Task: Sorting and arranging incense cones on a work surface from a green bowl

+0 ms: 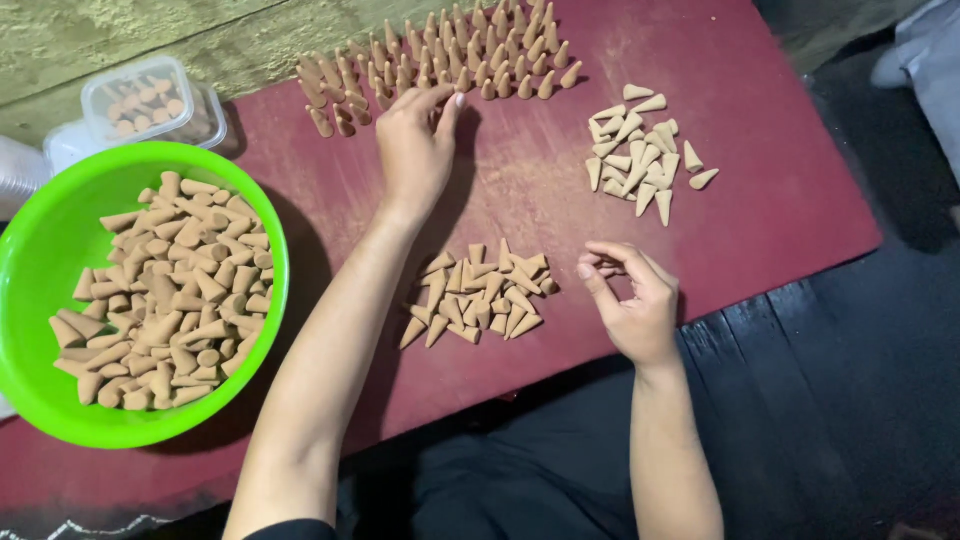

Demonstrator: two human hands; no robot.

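You have one green bowl (pixel 40 240) heaped with too many tan cones to count, and two loose piles on the red board (pixel 780 200): near pile (pixel 480 295) and far pile (pixel 640 150), perhaps twenty-five each. Dozens of upright cones (pixel 450 60) stand in rows, beside one clear lidded box (pixel 140 100).
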